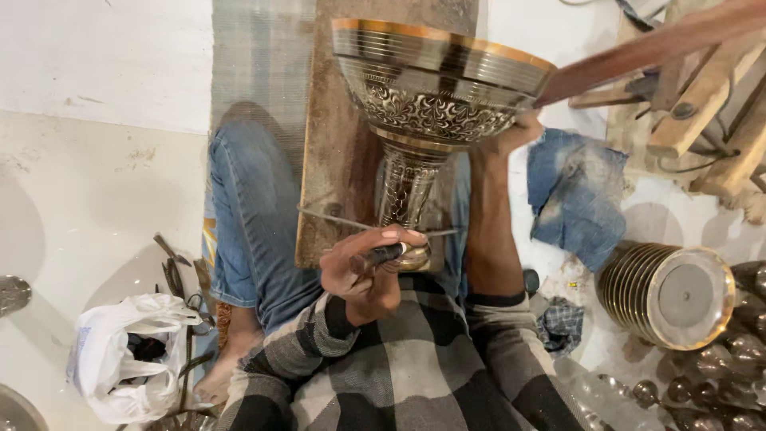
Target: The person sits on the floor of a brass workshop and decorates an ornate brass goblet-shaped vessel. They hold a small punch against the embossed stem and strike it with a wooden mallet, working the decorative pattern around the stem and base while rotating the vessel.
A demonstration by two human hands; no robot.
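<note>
We see a wooden board (327,160) leaning far centre, propped against a knee in blue jeans (255,207). In front of it stands a tall engraved metal goblet (431,88), its wide bowl far, its stem running near to the hands. At right lies a ribbed metal bowl (666,291) on its side, with a blue cloth (578,191) just beyond it. Near left sits a white plastic bag (128,351). Our left hand (363,267) grips a dark-handled tool (381,255) at the goblet's stem base. Our right hand (519,132) presses against the bowl's right underside; we cannot tell how its fingers are set.
</note>
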